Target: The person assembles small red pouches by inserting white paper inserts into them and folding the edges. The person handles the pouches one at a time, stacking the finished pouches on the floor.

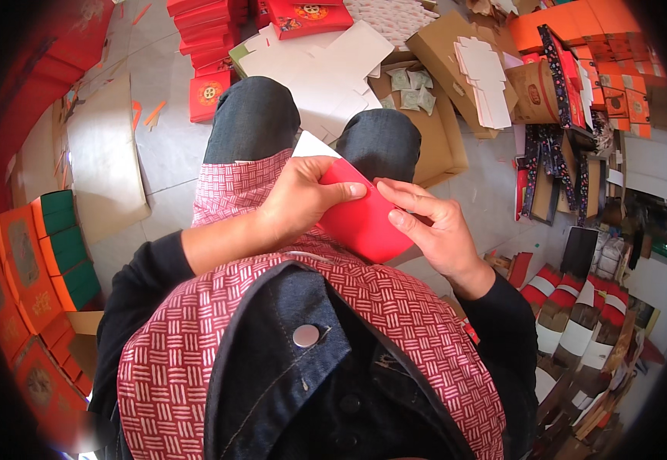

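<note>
Grey tile forms the floor [172, 77], the largest area in view. Over the seated person's torso and lap lies a red-and-white basketweave-patterned apron [188, 345]. Beyond the knees, an open cardboard carton [450, 149] stands to the right; flat white card blanks [310, 80] lie ahead, beside a stack of red boxes [209, 96]. Next in size is the red card piece [360, 226], held above the lap between both hands, tilted, with a white portion [314, 146] exposed at its upper left. Judged by appearance, it is light, semi-stiff and smooth; expect slight slipping on the glossy face, and creasing under point pressure. Grip it along the edges or near the fold line, and keep pressure off the unsupported middle. The left hand [299, 192] grasps it, thumb flat on the red face, other fingers hidden beneath. The right hand [441, 234] has thumb and forefinger at the right-hand edge; whether these fingers pinch the card or merely touch it cannot be determined.
</note>
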Tool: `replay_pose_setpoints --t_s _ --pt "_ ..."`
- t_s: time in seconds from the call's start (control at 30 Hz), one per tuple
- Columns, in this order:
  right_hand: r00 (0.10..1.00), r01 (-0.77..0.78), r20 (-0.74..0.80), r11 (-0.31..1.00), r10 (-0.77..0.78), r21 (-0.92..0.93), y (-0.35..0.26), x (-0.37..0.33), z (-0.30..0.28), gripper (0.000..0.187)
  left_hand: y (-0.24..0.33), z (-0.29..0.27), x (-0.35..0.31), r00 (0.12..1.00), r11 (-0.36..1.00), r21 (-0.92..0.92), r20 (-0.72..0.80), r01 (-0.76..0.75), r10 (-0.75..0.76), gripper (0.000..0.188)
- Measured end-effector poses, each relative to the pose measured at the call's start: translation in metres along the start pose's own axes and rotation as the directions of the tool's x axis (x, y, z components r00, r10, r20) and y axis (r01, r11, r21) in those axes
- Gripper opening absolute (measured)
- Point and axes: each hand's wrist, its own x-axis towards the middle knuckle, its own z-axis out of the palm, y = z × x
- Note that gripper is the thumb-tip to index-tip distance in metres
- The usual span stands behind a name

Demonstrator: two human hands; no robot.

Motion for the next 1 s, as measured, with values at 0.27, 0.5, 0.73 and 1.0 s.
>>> replay_pose_setpoints --t_s 0.27,0.5,0.73,1.0 --pt "1.000 0.011 0.028 0.999 -0.009 -0.049 0.004 -0.002 0.006 0.036 -0.005 -0.001 -0.002 1.000 1.000 0.003 -0.006 -0.010 0.010 0.015" --pt "0.980 0.102 -0.173 0.994 -0.096 0.027 0.001 0.017 -0.012 0.065 0.036 0.008 0.037 0.669 0.446 0.694 0.069 -0.565 0.740 0.043" --pt "0.872 0.293 -0.478 0.895 -0.106 0.336 0.052 0.021 0.015 0.072 -0.024 0.004 0.050 0.850 0.862 0.189 -0.161 -0.471 0.501 0.083" --pt "0.855 0.288 -0.514 0.891 -0.074 0.351 0.055 0.021 0.007 0.054 -0.024 0.002 0.044 0.870 0.824 0.308 0.029 -0.476 0.492 0.075"
